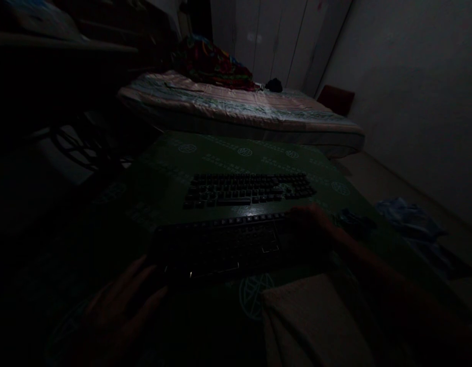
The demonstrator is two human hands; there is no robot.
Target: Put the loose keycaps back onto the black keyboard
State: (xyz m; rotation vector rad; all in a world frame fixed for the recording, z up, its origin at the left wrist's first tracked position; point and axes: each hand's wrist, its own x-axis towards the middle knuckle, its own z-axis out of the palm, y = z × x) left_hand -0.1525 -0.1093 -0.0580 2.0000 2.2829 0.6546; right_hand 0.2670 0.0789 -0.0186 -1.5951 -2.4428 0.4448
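Note:
A black keyboard (216, 250) lies across the green tabletop in front of me, its middle mostly a dark recessed bed with a few bright outlines. Behind it, loose black keycaps (236, 191) are laid out in rows like a keyboard, with some gaps. My left hand (125, 300) holds the keyboard's near left corner, fingers and thumb on either side of it. At the far right edge, my right hand (310, 219) has its bent fingers on the top row; darkness hides what is between the fingertips.
A beige folded cloth (316, 321) lies at the near right of the green table (220, 158). To the right of the keyboard is a dark crumpled item (354, 221). Clothing (410, 219) is on the floor at right. Beyond the table stands a bed (239, 109). The room is very dim.

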